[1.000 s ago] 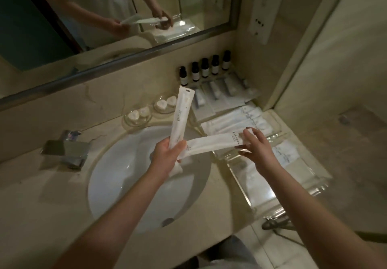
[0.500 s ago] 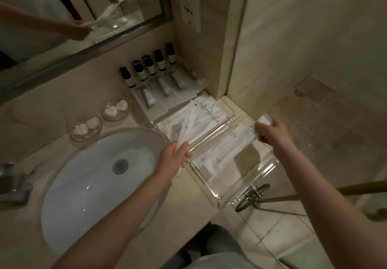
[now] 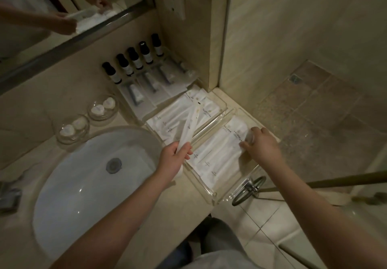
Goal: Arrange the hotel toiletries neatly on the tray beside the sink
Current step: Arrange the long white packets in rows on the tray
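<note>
Counter (image 3: pixel 188 202): pale stone, with the sink (image 3: pixel 83 185) set into it on the left.
Left hand (image 3: pixel 174 158): above the gap between sink and trays. Fingers are curled round the lower end of a long packet (image 3: pixel 191 127).
Long packet: white and narrow, raised off the counter. It slants up and away, with its far end above the far tray (image 3: pixel 225 106).
Right hand (image 3: pixel 262 146): over the right end of the near tray (image 3: pixel 217 198). Thumb and bent fingers pinch the end of a right packet (image 3: pixel 234 134).
Right packet: lies in the near tray, alongside the other white packets (image 3: pixel 211 160) there.
Near tray: clear, at the counter's front right corner, touching or just beside the far tray.
Far tray: clear, holding a row of white packets side by side.
Dishes (image 3: pixel 72 131): two clear ones behind the sink, each holding two small white items.
Kits (image 3: pixel 146 89): flat wrapped items in a row, behind the far tray.
Bottles (image 3: pixel 134 60): five dark-capped ones, upright in a line against the wall, behind the kits.
Mirror (image 3: pixel 62 7): above the bottles, reflecting both hands.
</note>
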